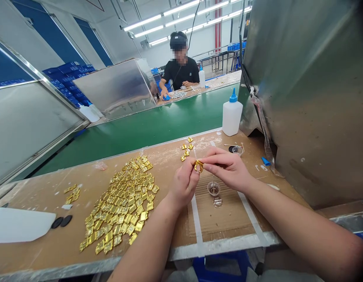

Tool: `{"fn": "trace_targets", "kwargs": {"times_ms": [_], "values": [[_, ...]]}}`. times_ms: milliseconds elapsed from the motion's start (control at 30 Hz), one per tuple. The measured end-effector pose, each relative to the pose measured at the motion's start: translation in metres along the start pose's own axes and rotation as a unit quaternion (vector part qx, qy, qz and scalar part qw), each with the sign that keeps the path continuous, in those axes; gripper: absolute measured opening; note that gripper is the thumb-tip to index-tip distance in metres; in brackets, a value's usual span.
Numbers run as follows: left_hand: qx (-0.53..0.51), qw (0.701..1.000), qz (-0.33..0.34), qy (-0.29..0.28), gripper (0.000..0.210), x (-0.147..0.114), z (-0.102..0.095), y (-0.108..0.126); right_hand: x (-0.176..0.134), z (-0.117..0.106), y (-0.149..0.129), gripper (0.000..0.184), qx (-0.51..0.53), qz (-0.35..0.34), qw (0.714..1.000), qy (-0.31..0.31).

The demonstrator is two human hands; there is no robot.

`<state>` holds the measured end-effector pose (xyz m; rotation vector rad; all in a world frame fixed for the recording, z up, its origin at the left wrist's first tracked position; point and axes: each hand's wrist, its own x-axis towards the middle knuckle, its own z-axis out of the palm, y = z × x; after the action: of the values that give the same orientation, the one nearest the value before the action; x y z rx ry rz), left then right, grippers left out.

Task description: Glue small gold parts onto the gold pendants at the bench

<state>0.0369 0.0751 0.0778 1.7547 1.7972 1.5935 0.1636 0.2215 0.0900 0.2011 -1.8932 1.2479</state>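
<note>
Both my hands meet over the bench around a small shiny gold metal piece [198,166] with a rounded, ring-like part. My left hand [184,178] pinches it from the left, and my right hand [226,166] grips its right side with thumb and fingertips. Below them, a small clear cup [213,188] of dark liquid with a thin stick in it stands on a taped cardboard sheet [228,219]. To the left lies a wide spread of flat gold pieces [125,199]. Several more gold pieces [187,148] lie just beyond my hands.
A white bottle with a blue cap [232,115] stands at the back right, near a metal panel [310,98]. Black discs [61,221] and a white container [19,225] lie left. Across the green belt [140,127] sits a co-worker [181,70] handling small parts.
</note>
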Motion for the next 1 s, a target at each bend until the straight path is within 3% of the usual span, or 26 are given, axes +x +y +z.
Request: {"fn": "trace_targets", "kwargs": {"times_ms": [233, 433, 633, 1000], "values": [[-0.043, 0.999, -0.029, -0.010, 0.028, -0.0005, 0.0020, -0.0003, -0.0006, -0.0015, -0.0009, 0.021, -0.003, -0.026, 1.000, -0.002], [-0.022, 1.000, -0.007, -0.004, 0.028, 0.0010, 0.0013, -0.0024, -0.0009, 0.0013, 0.0021, 0.018, 0.008, 0.015, 1.000, 0.013], [0.007, 1.000, 0.027, 0.000, 0.024, -0.0004, 0.0010, -0.0037, -0.0003, 0.0013, 0.0009, 0.018, 0.009, 0.004, 1.000, 0.018], [-0.037, 0.999, 0.004, -0.011, 0.026, 0.0000, 0.0022, -0.0010, 0.0009, -0.0016, 0.0019, 0.017, 0.009, -0.001, 1.000, 0.011]]}}
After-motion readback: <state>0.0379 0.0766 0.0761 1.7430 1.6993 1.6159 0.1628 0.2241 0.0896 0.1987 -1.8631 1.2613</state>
